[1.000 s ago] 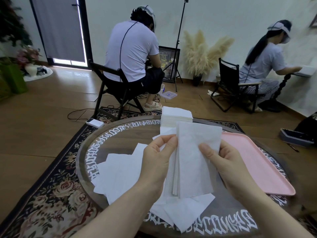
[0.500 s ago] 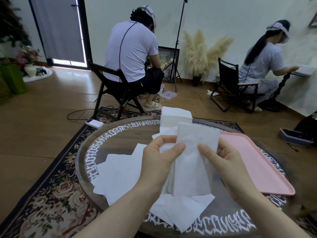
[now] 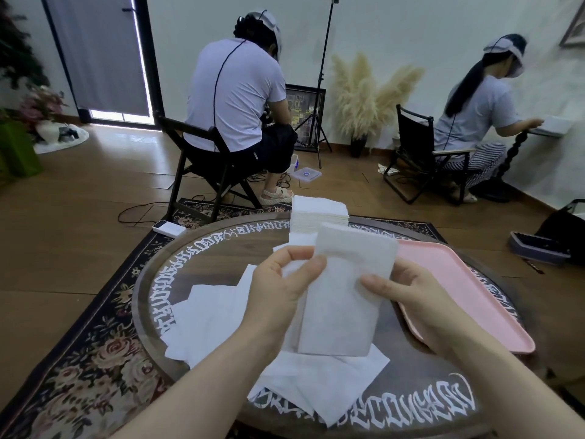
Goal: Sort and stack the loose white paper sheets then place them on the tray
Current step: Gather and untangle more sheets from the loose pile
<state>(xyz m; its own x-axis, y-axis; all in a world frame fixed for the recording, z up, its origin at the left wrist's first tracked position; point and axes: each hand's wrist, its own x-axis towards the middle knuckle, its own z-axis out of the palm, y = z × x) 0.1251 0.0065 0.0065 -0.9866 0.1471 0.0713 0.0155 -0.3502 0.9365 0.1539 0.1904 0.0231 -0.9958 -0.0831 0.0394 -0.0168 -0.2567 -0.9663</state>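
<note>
I hold a small bundle of white paper sheets [image 3: 345, 289] upright above the round wooden table [image 3: 443, 388], one hand on each long edge. My left hand [image 3: 278, 299] grips the bundle's left edge, thumb laid across the front face and fingers curled behind it. My right hand [image 3: 411, 296] pinches the right edge, thumb on the front and fingers wrapped behind the paper. Both forearms reach in from the bottom of the view, wrists angled toward each other.

Under my hands, loose sheets [image 3: 215, 318] lie scattered and overlapping on the table top, spreading to the left and toward the near rim. At the far edge of the table a squared stack of sheets [image 3: 319, 213] stands on its own, well apart from the bundle I hold.

The pink tray [image 3: 468, 296] rests on the right side of the table, just beside my right hand; what shows of its surface holds no paper, and my hand covers its near left edge.

Beyond the table, two people sit on folding chairs with their backs turned, on a wooden floor with a patterned rug [image 3: 82, 359].
</note>
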